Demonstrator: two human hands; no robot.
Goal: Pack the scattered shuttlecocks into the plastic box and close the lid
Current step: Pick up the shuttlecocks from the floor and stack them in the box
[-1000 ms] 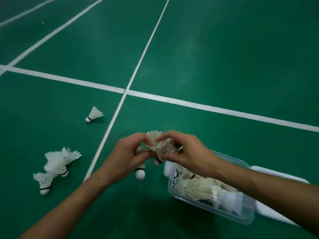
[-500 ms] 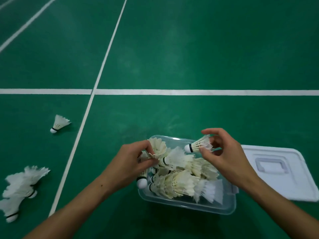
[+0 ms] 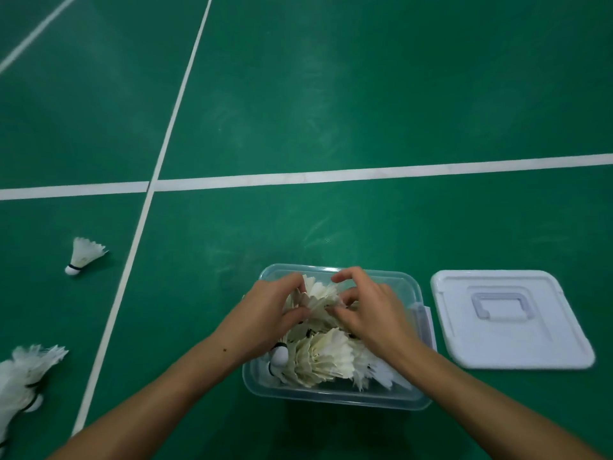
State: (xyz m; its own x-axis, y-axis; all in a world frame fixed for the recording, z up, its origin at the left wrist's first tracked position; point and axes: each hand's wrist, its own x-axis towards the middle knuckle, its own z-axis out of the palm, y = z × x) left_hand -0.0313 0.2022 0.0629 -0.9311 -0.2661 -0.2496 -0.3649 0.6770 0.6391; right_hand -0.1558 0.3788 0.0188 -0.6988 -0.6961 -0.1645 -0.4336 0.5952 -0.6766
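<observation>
A clear plastic box [image 3: 335,400] stands open on the green court floor, filled with several white feather shuttlecocks [image 3: 323,358]. Both hands are over the box. My left hand [image 3: 265,318] grips a stack of shuttlecocks [image 3: 318,298] from the left. My right hand [image 3: 371,313] pinches the same feathers from the right. The white lid [image 3: 510,318] lies flat on the floor to the right of the box, handle side up. One shuttlecock [image 3: 83,255] lies alone on the floor at the left. A small pile of shuttlecocks [image 3: 25,376] lies at the lower left edge.
White court lines [image 3: 298,177] cross the floor beyond the box, and one long line [image 3: 132,240] runs between the box and the loose shuttlecocks. The rest is bare green floor.
Both hands have come together over the box and lowered onto the shuttlecocks in it. The right hand, which held a single shuttlecock apart, now touches the stack in the left hand.
</observation>
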